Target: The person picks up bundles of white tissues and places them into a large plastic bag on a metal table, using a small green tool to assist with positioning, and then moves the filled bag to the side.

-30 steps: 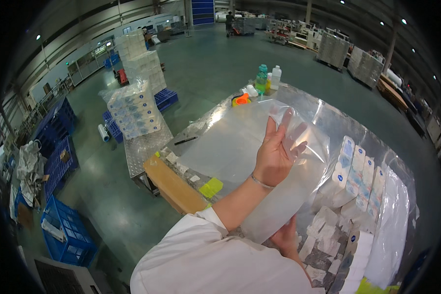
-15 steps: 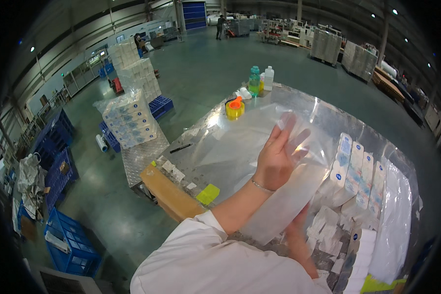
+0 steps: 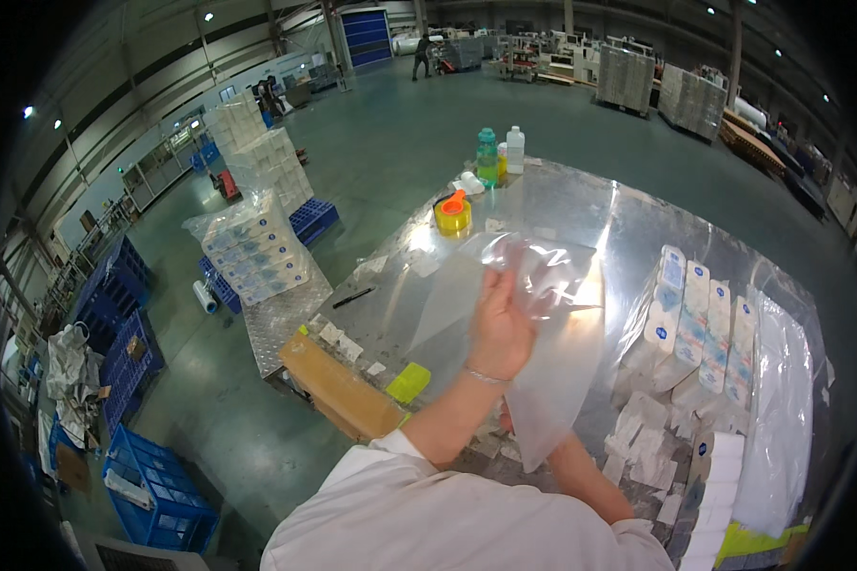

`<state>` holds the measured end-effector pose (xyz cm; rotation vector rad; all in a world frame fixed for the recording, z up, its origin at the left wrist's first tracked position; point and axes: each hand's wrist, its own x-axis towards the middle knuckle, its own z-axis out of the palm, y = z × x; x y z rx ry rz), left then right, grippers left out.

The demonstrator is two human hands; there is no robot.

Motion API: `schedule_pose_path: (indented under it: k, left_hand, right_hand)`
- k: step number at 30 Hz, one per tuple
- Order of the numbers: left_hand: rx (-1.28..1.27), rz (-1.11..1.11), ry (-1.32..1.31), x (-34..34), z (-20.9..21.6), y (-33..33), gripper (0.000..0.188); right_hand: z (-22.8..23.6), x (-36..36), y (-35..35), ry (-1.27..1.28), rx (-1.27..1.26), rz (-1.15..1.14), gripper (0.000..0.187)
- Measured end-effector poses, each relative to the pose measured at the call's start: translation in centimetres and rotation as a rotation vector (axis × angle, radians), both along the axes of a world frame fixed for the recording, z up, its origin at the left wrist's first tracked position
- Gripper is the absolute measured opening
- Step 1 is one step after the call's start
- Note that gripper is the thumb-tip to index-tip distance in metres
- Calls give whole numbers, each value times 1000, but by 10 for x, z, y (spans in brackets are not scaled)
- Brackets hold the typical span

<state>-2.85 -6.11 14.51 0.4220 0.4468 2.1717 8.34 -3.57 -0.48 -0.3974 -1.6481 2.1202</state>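
A large clear plastic bag (image 3: 557,366) is held up over the metal table, its film creased and shiny at the top. My left hand (image 3: 505,328) grips it near the upper part, with the fingertips showing blurred through the film. Lower down, my right hand (image 3: 507,417) is at the bag's near part, mostly hidden behind the film; a few fingers show past its left edge, closed on it. Right of the bag stand several wrapped packs of tissue rolls (image 3: 700,328). Crumpled white paper pieces (image 3: 641,430) lie beside my right forearm.
At the table's far end are a tape dispenser (image 3: 453,217), a green bottle (image 3: 487,157) and a white bottle (image 3: 515,149). A cardboard box (image 3: 341,385), black pen (image 3: 352,298) and yellow-green piece (image 3: 408,383) lie left. Flat plastic bags (image 3: 779,419) cover the right edge.
My left hand has moved left and nearer, its fingers drawing closer together. The bag has come with it and now hangs more upright. My right hand has shifted left behind the film.
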Motion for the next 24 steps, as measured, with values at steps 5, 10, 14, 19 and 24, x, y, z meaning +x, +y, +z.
schedule_pose_path:
  k: [5,10,14,19,24]
  left_hand:
    - [-228,335,186,-62,-48,-31,29]
    - [-709,368,465,-69,-123,-53,30]
    - [-895,346,587,-42,-161,-57,31]
    - [-903,394,427,-42,-180,-72,37]
    - [-896,437,398,-63,-217,-81,47]
  right_hand:
    - [-22,82,71,-241,1,-255,37]
    - [-41,162,130,459,-585,-357,46]
    - [-20,145,72,533,-712,-237,60]
    - [-30,145,23,332,-574,-182,59]
    - [-44,175,29,-21,-499,-146,47]
